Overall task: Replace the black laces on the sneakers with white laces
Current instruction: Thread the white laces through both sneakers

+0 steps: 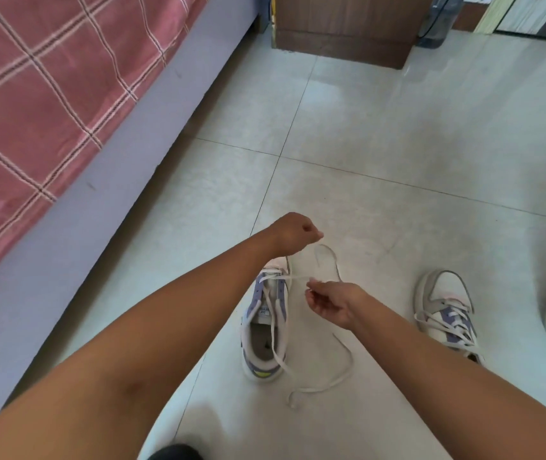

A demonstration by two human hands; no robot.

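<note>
Two sneakers on the floor, one white lace (315,380) loose. Near sneaker (266,330) sat btwn both forearms, lace trailing off its heel. Right hand (329,303) pinched the lace just beside the eyelets; left hand (293,234), fist curled, pinched it beyond the toe. 2nd sneaker (446,310) laced, off right.

We are seeing open tiled floor (381,134) stretching toward twelve o'clock; the bed (49,104) is walling off nine, a laced sneaker (446,313) sitting at three.
</note>
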